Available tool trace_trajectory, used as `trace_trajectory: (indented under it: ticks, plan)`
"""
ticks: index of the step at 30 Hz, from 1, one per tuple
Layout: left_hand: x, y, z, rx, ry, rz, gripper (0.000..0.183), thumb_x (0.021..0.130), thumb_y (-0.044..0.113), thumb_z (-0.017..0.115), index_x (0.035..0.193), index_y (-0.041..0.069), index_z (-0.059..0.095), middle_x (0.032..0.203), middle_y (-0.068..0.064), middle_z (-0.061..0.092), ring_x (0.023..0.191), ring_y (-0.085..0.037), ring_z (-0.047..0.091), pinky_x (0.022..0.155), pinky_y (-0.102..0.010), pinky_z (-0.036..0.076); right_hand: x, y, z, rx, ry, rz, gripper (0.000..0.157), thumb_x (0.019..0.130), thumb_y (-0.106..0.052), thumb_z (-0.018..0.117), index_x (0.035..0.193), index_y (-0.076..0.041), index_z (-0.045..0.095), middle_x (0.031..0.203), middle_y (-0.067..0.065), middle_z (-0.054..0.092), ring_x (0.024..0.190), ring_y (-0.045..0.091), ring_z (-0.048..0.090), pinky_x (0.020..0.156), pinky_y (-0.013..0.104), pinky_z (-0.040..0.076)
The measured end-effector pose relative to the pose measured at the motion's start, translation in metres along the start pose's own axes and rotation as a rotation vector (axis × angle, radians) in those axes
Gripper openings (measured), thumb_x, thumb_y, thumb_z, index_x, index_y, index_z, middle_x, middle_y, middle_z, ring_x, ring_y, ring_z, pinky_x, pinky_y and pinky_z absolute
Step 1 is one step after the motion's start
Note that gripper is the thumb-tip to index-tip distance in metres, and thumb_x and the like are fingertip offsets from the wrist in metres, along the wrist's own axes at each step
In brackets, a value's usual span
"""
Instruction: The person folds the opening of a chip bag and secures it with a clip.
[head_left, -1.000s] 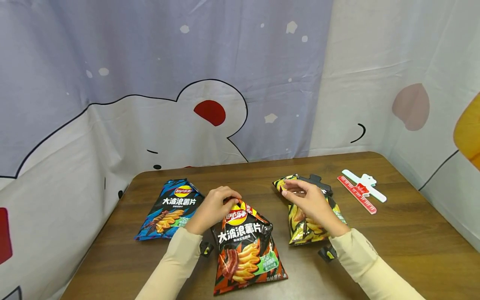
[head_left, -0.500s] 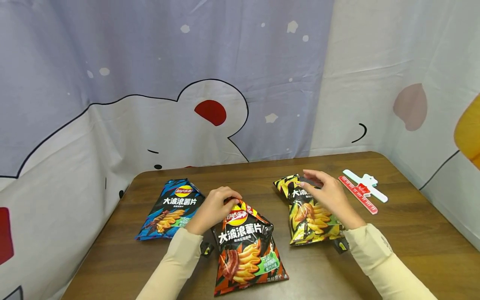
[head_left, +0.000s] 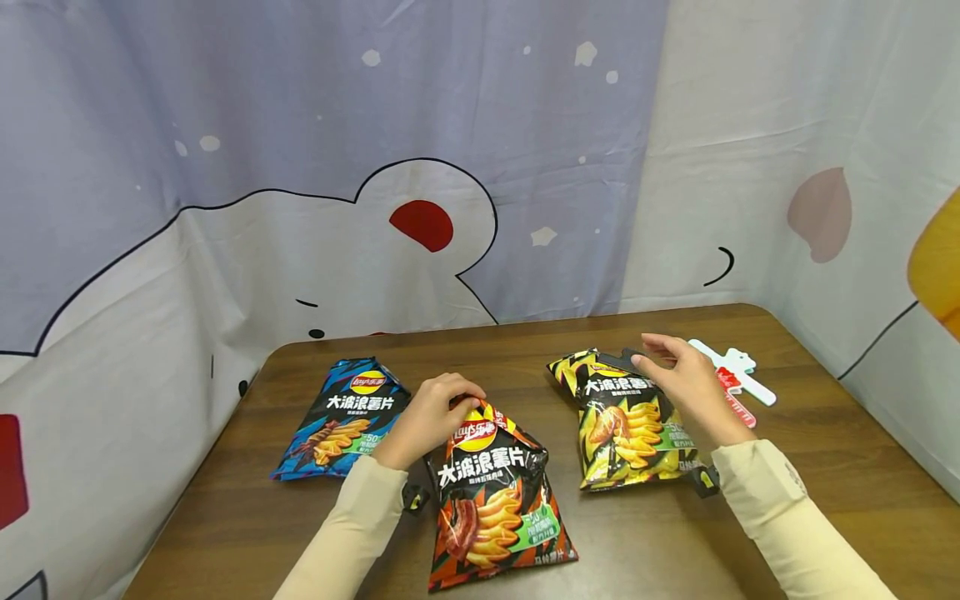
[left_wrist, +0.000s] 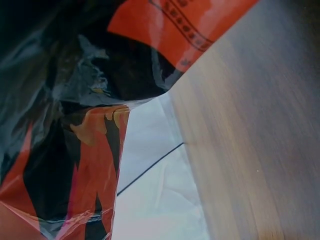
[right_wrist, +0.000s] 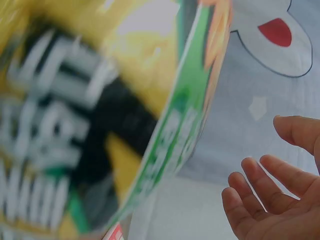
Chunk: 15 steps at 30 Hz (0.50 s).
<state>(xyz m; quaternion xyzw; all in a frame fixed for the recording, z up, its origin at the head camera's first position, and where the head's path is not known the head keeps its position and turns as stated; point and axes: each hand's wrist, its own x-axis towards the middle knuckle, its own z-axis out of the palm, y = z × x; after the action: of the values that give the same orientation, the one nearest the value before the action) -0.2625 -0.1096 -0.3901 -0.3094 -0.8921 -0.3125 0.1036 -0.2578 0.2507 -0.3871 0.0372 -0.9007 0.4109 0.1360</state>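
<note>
Right grip (head_left: 693, 385) has moved rightward, uncovering more yellow chip bag (head_left: 624, 433).

Blurred yellow chip bag (right_wrist: 100, 115), large at left, right hand (right_wrist: 280, 210) at lower right; patterned curtain (right_wrist: 240, 125) behind.

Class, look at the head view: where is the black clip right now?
In the head view, the black clip is right of centre, at the top of the yellow chip bag, partly hidden by the right hand.

Black-blue bag (head_left: 337, 421), black-red bag (head_left: 491, 492), black-yellow bag (head_left: 626, 429); the clip (head_left: 621, 362) seems black.
</note>
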Motion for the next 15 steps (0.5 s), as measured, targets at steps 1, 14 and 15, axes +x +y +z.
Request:
trace_trajectory:
  ticks: [1,14,15]
  plan:
    - [0.000,0.000,0.000,0.001,0.000,-0.001,0.013,0.093,0.010,0.063,0.100,0.013,0.074,0.093,0.002,0.069,0.077,-0.007,0.055,0.068,-0.024,0.048,0.000,0.002,-0.002,-0.007,0.000,0.003,0.054,0.094,-0.033,0.062,0.135,0.001,0.052,0.130,0.026,0.056,0.116,0.042,0.055,0.096,0.053,0.043]
    - [-0.001,-0.001,0.001,0.003,-0.003,-0.001,0.013,0.093,0.010,0.062,0.099,0.013,0.074,0.092,0.003,0.068,0.074,-0.006,0.053,0.066,-0.022,0.046,0.007,0.029,-0.017,-0.150,0.039,-0.026,0.051,0.094,-0.025,0.061,0.132,0.008,0.051,0.122,0.031,0.055,0.108,0.046,0.054,0.088,0.056,0.044]
    - [-0.001,-0.001,0.001,0.003,-0.002,-0.001,0.013,0.093,0.010,0.062,0.099,0.013,0.074,0.092,0.003,0.068,0.074,-0.006,0.052,0.066,-0.022,0.046,0.008,0.032,-0.018,-0.161,0.044,-0.027,0.050,0.094,-0.023,0.061,0.131,0.008,0.052,0.121,0.032,0.055,0.108,0.046,0.054,0.087,0.056,0.043]
